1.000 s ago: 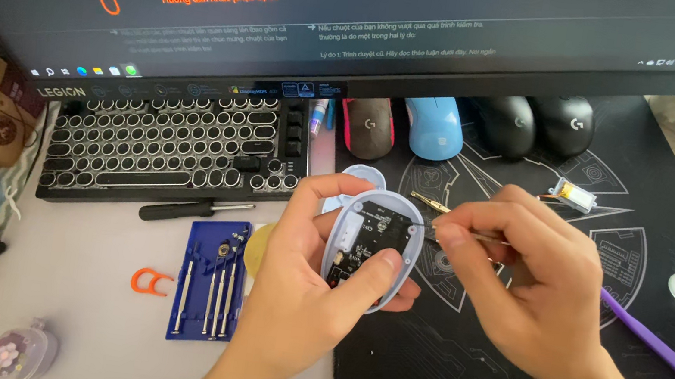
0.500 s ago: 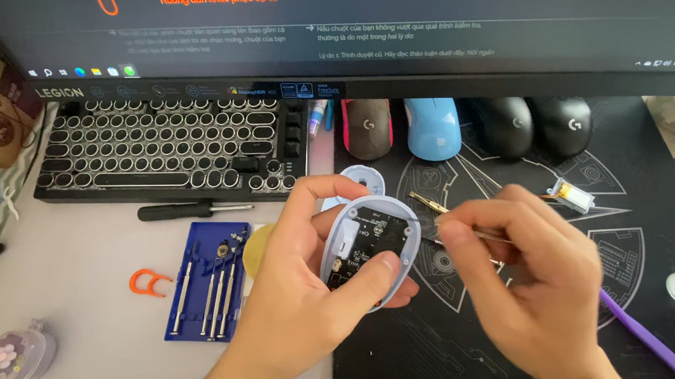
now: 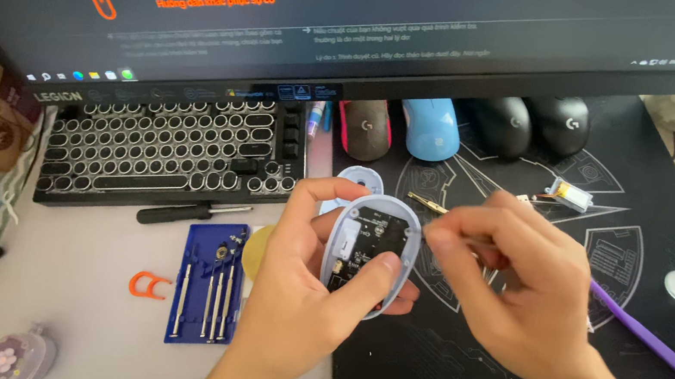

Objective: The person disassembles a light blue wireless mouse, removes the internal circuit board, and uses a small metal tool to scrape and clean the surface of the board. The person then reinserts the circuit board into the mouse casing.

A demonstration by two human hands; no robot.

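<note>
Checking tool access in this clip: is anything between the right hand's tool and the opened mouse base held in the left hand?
Nothing visible does. The left hand holds the opened mouse base by its edges, circuit board exposed. The right hand sits just beside it, and its thin tool's working end is hidden by fingers.

Desk (image 3: 76, 329) with keyboard (image 3: 169, 150), mat (image 3: 647, 282)

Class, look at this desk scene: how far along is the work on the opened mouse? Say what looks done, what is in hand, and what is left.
Done: the mouse base is open, its circuit board exposed, and a small battery lies apart on the black mat.
In hand: the left hand grips the base while the right hand holds a thin tool at its rim.
Left: the mouse is not yet closed; the screwdriver set lies open.
</note>
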